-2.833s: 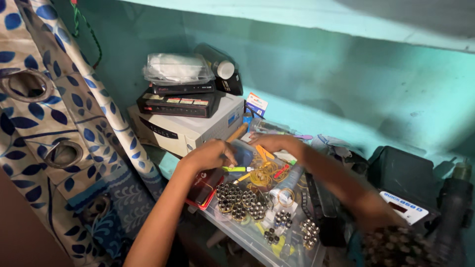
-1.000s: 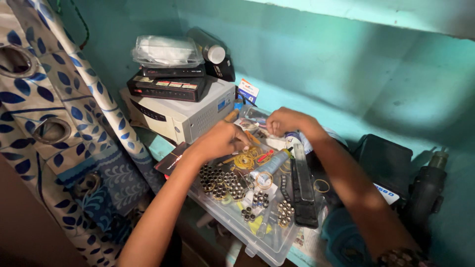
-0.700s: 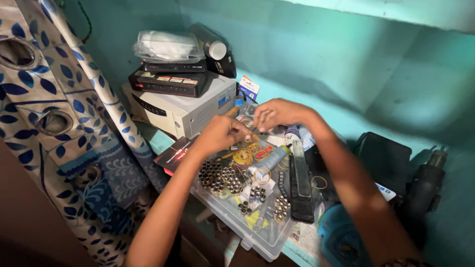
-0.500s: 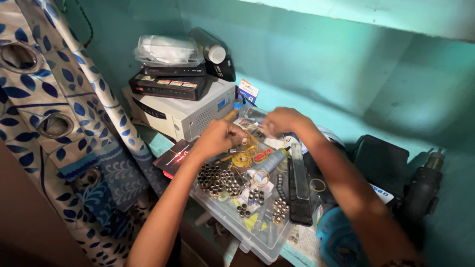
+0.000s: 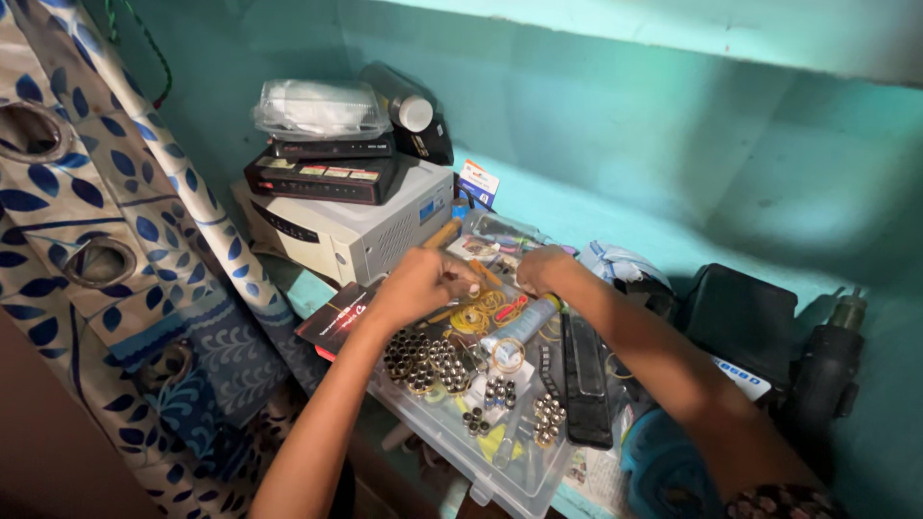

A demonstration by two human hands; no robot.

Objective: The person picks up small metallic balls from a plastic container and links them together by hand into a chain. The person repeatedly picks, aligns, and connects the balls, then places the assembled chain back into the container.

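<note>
Left hand (image 5: 423, 284) beside white box (image 5: 351, 229), over clear tray (image 5: 461, 444).

Single head cam, steep downward tilt, close over clear parts box (image 5: 500, 452) on teal shelf (image 5: 615, 207).

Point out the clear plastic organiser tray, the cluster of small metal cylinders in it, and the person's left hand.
clear plastic organiser tray (image 5: 519, 485), head view, on its near rim.
cluster of small metal cylinders (image 5: 423, 358), head view, middle of the cluster.
left hand (image 5: 418, 285), head view, back of the hand.
</note>
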